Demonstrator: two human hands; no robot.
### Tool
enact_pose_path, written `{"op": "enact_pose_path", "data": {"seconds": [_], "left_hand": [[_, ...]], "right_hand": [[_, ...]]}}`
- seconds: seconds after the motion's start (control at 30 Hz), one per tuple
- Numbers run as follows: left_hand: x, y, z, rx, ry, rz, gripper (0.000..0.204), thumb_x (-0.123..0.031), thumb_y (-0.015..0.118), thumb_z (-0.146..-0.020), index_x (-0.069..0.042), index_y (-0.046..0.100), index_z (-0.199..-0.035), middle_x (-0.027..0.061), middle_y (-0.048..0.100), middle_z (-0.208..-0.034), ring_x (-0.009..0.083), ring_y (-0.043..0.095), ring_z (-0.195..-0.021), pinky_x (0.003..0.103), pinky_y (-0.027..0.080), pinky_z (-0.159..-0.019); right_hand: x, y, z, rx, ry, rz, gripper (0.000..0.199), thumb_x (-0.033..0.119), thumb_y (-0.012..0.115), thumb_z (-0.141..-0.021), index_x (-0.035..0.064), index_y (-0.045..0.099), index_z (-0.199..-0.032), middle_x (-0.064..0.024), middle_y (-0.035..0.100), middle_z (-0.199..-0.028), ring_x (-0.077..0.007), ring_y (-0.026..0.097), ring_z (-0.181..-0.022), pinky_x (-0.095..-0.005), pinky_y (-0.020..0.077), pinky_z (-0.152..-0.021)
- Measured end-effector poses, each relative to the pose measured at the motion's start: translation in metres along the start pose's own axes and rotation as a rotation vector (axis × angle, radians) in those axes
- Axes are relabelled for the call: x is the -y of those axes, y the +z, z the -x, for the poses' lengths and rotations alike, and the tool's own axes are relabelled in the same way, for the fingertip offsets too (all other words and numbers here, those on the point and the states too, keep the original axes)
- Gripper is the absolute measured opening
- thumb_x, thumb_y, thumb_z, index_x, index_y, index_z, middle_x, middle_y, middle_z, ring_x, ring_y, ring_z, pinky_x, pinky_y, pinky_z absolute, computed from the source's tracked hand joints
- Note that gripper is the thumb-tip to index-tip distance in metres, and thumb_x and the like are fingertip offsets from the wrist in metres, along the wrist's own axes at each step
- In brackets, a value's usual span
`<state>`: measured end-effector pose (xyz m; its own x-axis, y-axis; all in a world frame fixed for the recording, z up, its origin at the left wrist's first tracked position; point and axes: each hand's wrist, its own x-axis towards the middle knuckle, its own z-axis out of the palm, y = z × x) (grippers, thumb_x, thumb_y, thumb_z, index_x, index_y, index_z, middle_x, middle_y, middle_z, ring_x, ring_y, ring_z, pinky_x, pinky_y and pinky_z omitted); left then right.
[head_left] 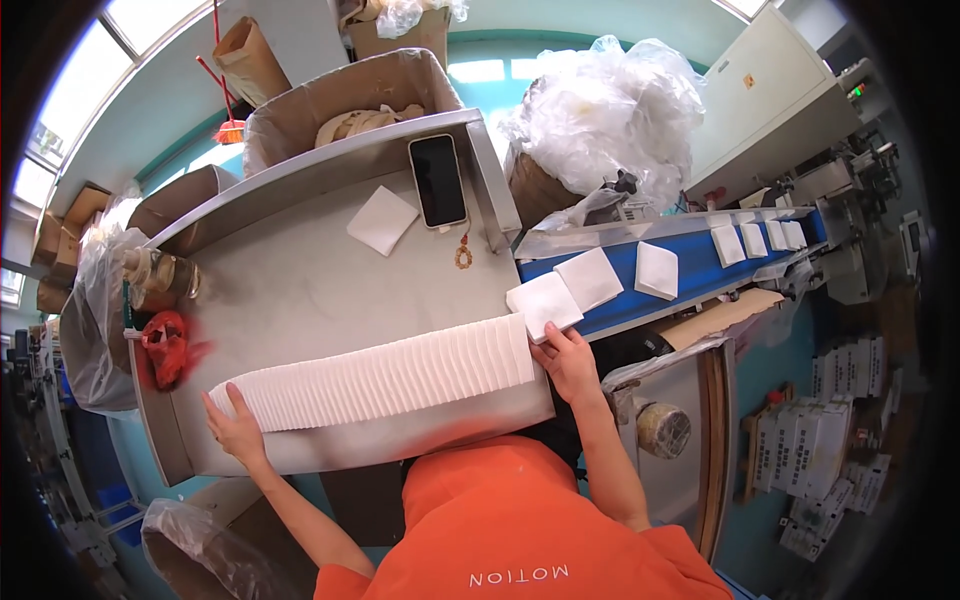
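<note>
A long row of white folded paper napkins (385, 378), standing on edge, runs across the metal table. My left hand (238, 432) rests against its left end, thumb and fingers apart. At the row's right end my right hand (568, 362) pinches the near edge of a small stack of white folded napkins (541, 298), which lies where the blue conveyor belt (612, 308) meets the table. Touching that stack is another napkin stack (590, 277) on the belt. A single stack (656, 270) sits farther along, with several more beyond it.
On the metal table (290, 290) lie a loose white napkin (383, 220), a black-screened phone (437, 180) with a charm, and a red plastic bag (166, 348). A raised metal rim (330, 158) borders the far side. Beyond stand a lined carton (350, 90) and bundled clear plastic (615, 115).
</note>
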<state>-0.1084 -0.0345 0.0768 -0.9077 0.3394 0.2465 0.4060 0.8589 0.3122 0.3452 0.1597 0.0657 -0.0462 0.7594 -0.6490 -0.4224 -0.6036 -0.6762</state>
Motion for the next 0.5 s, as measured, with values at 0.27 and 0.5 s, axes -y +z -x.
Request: {"op": "enact_pose_path", "data": {"seconds": [0.27,0.5], "left_hand": [[0.001,0.001,0.000,0.007,-0.006,-0.002,0.068,-0.056,0.050,-0.092,-0.011,0.041,-0.142,0.0227,0.049,-0.133,0.0406,0.047,-0.122,0.047,0.039,-0.101],[0.001,-0.001,0.001,0.009,-0.023,-0.016,0.068,-0.057,0.049,-0.092,-0.010,0.041,-0.142,0.0227,0.048,-0.133,0.0402,0.046,-0.123,0.047,0.038,-0.102]], "right_hand": [[-0.013,0.020,0.005,0.232,-0.052,0.466,0.051,0.048,0.054,-0.095,0.0015,0.059,-0.116,-0.0025,0.063,-0.095,-0.0114,0.057,-0.081,-0.0256,0.0462,-0.073],[-0.008,0.038,0.009,0.039,-0.089,0.480,0.088,0.059,0.055,-0.090,-0.0067,0.031,-0.142,-0.0063,0.060,-0.090,-0.0146,0.056,-0.084,-0.0283,0.0454,-0.082]]}}
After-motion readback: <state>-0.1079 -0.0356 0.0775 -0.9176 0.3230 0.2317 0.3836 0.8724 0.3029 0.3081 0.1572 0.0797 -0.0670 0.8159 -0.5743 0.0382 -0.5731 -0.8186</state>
